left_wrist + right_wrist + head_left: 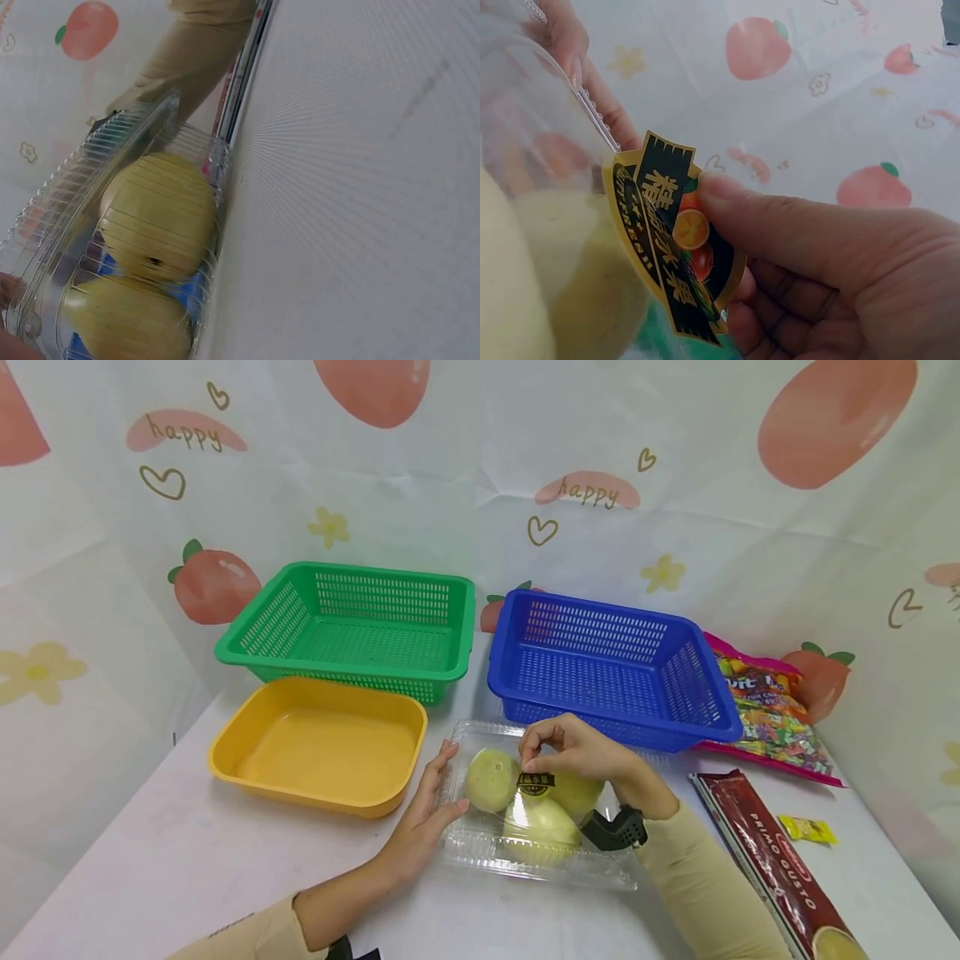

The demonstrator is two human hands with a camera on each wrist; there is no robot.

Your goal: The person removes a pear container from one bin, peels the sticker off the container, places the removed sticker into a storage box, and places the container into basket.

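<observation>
A clear plastic clamshell box (487,852) with a closed lid lies on the table, holding several pale yellow-green round fruits (491,781). A black and gold label (535,783) with pictured fruit sits at its lid. My right hand (581,750) pinches the label's edge between thumb and fingers; in the right wrist view the label (679,240) stands up against the thumb (735,202). How much of it still sticks to the lid I cannot tell. My left hand (427,810) rests along the box's left side, fingers fairly straight, thumb at the lid's edge.
Behind the box stand a green basket (360,672) and a blue basket (615,681). To its left is a yellow tub (318,747). On the right lie a candy bag (780,718), a long dark red packet (780,860) and a small yellow packet (806,829).
</observation>
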